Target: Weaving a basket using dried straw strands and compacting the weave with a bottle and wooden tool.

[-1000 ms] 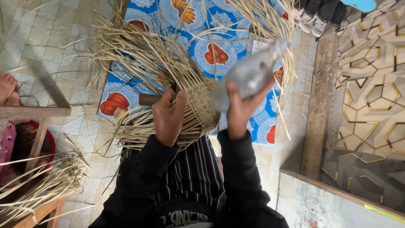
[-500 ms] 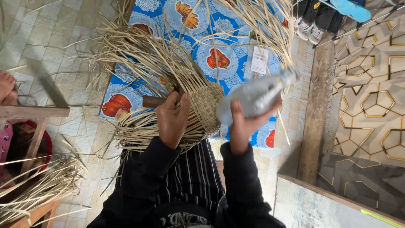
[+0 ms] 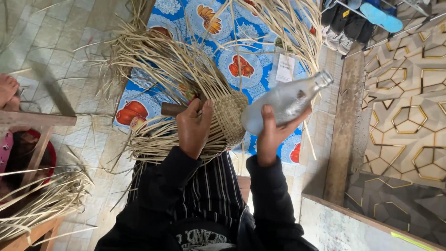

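Glass bottle (image 3: 285, 102) tilted lower, right hand (image 3: 272, 135) gripping; left hand (image 3: 194, 128) clasps woven basket (image 3: 230, 118).

Tilted clear glass bottle (image 3: 285, 102) meets, perhaps touching, a half-woven straw basket (image 3: 227, 118).

soft, even daylight is filling the frame, casting only faint shadows under the pale loose straw strands (image 3: 153, 60) at upper left. the clear glass bottle (image 3: 283, 102) near the centre is showing slight motion blur and a dull sheen. the tiled floor is bending at the edges from wide-angle distortion, and the dark sleeves at the bottom are losing detail.
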